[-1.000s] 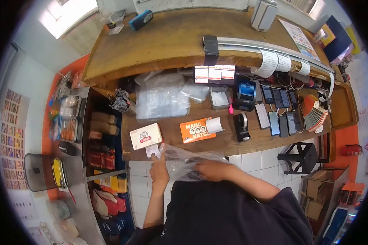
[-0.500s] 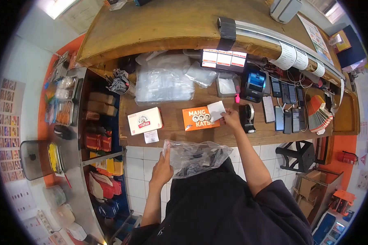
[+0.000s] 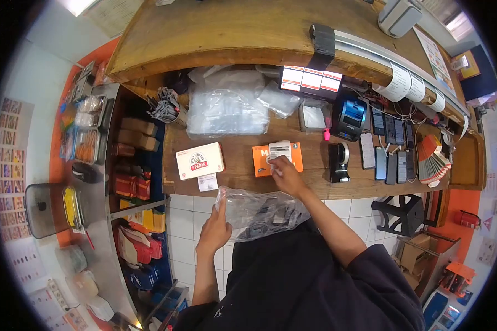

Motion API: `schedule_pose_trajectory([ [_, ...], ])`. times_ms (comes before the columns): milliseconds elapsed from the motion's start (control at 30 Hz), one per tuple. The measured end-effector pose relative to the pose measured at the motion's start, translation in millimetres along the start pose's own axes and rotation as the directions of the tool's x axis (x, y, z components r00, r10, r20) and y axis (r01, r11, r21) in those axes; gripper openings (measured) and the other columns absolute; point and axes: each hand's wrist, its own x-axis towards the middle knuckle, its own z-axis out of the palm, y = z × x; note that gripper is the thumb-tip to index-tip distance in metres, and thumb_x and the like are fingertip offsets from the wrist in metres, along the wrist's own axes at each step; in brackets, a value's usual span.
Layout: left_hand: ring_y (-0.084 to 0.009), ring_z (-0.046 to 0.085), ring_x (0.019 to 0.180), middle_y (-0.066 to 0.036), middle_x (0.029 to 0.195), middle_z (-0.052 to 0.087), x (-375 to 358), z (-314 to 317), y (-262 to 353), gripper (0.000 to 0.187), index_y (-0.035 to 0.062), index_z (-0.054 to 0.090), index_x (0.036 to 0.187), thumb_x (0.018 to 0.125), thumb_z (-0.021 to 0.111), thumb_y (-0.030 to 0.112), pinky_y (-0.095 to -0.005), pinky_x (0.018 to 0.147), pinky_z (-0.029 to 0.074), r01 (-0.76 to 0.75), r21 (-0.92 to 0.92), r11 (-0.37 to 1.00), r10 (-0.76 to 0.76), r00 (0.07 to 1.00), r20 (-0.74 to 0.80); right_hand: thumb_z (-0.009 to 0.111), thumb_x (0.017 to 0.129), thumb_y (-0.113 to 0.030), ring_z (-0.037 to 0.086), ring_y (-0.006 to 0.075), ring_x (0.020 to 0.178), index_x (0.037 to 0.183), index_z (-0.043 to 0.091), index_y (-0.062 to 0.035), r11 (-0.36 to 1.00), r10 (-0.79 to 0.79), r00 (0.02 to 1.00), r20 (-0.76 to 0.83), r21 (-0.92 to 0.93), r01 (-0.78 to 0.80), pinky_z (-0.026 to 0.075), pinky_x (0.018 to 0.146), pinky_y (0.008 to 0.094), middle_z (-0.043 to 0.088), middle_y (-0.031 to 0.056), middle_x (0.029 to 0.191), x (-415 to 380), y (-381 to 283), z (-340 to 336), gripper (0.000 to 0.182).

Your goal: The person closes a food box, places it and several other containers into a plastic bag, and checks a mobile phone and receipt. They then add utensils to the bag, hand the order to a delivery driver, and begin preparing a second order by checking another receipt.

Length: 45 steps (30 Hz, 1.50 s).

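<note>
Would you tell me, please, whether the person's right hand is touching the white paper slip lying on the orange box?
Touching. The head view shows the right hand pinching the white paper slip, fingertips overlapping its lower edge above the orange box.

The right hand [image 3: 284,172] and the white slip [image 3: 280,149] it pinches cover most of the lettering on the orange box [image 3: 278,159] on the worktop [image 3: 243,160]. What lies inside the clear plastic bag [image 3: 259,212] shows only as dark blurred shapes. The print on the slip is too small to read.
</note>
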Motion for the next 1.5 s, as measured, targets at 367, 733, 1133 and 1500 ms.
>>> schedule_pose_trajectory([
  [367, -0.0521, 0.057, 0.111, -0.034, 0.144, 0.039, -4, -8, 3, 0.092, 0.0175, 0.005, 0.159, 0.084, 0.058, 0.008, -0.0536, 0.095, 0.049, 0.01, 0.024, 1.0, -0.011, 0.999, 0.036, 0.079, 0.074, -0.016, 0.04, 0.0377, 0.131, 0.109, 0.066, -0.0062, 0.918, 0.021, 0.954, 0.299, -0.384, 0.1, 0.033, 0.109, 0.0516, 0.049, 0.0166, 0.134, 24, 5, -45, 0.038],
  [733, -0.0545, 0.052, 0.119, -0.038, 0.15, 0.03, -14, -29, 29, 0.088, 0.0108, 0.007, 0.158, 0.086, 0.057, 0.008, -0.0528, 0.101, 0.046, -0.06, -0.039, 0.997, 0.062, 0.997, 0.045, 0.093, 0.056, -0.024, 0.032, 0.045, 0.141, 0.158, -0.004, -0.0118, 0.856, 0.13, 0.776, 0.618, -0.465, 0.227, 0.018, 0.121, 0.0546, 0.035, 0.0289, 0.149, 72, 8, -29, 0.142],
  [1133, -0.045, 0.024, 0.146, -0.029, 0.161, 0.016, 40, -25, 91, 0.09, -0.0003, 0.004, 0.157, 0.085, 0.058, 0.002, -0.0428, 0.118, 0.028, -0.46, -0.246, 0.853, 0.461, 0.886, -0.058, 0.088, 0.056, -0.025, 0.041, 0.0489, 0.132, 0.157, 0.018, -0.0168, 0.917, 0.088, 0.908, 0.409, -0.39, 0.087, 0.031, 0.115, 0.0532, 0.043, 0.0303, 0.142, 82, -71, -144, 0.123],
  [1500, -0.0437, 0.039, 0.139, -0.029, 0.149, 0.041, 119, 0, 124, 0.084, -0.0015, 0.014, 0.156, 0.088, 0.062, 0.008, -0.0426, 0.113, 0.036, -0.378, -0.356, 0.855, 0.465, 0.863, 0.199, 0.086, 0.054, -0.025, 0.034, 0.0405, 0.138, 0.154, 0.012, 0.0018, 0.965, -0.26, 0.965, 0.041, 0.036, 0.259, 0.025, 0.119, 0.0454, 0.034, 0.0256, 0.146, 9, -170, -216, 0.127],
])
